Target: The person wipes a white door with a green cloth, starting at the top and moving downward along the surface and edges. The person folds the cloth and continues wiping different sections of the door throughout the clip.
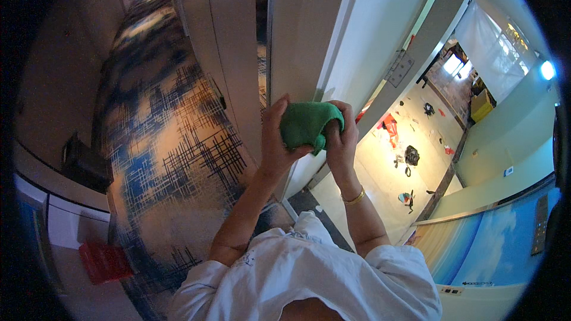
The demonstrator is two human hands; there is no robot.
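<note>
A folded green cloth (308, 125) is held between both hands in front of a pale door frame. On its left side, my left hand (277, 136) grips it, with the thumb along the lower edge. Wearing a gold bracelet at the wrist, my right hand (342, 136) holds the other side, its fingers partly inside the fold. Behind the cloth rises the white door frame (332, 62). A metal hinge (400, 68) shows on the door edge to the right.
Patterned carpet (178, 142) runs along a dim corridor at left, with a red box (105, 262) low down. Through the doorway, black and red scraps, among them a black bundle (411, 155), lie on the pale floor. A yellow box (482, 106) stands farther back.
</note>
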